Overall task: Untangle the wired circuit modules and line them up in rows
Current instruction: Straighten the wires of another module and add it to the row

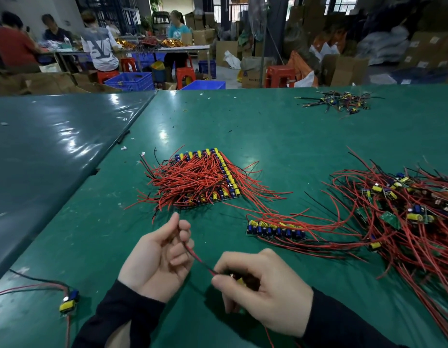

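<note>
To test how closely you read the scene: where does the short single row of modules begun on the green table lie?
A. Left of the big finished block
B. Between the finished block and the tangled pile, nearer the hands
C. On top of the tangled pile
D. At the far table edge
B: the short row lies right of and nearer than the finished block, left of the tangled pile.

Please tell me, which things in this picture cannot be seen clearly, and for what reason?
All in the head view:
- Module in the right hand: mostly covered by the fingers.
- Red wire: its upper end is hidden behind the left hand fingers.
- Tangled pile: cut off by the right edge.
- Finished block: its inner rows lie under red leads.
- Far pile: too small to tell its parts.
</note>
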Demonstrator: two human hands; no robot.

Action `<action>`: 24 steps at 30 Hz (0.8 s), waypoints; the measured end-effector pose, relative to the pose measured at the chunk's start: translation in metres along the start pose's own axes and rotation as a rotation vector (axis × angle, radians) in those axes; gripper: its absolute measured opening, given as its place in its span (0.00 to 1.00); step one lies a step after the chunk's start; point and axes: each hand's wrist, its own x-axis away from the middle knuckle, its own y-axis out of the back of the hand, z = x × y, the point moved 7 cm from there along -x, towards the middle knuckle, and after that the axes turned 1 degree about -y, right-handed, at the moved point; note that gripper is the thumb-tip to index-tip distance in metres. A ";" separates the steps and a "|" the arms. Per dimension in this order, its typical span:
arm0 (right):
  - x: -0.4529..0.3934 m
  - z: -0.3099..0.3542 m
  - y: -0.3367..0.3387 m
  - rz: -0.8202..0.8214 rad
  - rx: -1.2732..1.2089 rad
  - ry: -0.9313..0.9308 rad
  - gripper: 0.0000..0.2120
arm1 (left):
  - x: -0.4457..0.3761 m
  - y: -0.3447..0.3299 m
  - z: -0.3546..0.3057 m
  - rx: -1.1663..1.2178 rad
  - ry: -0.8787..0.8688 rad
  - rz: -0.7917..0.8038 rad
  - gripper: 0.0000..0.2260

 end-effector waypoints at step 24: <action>0.018 -0.018 0.001 0.073 -0.193 -0.237 0.25 | 0.018 -0.002 -0.052 0.259 -0.428 0.089 0.16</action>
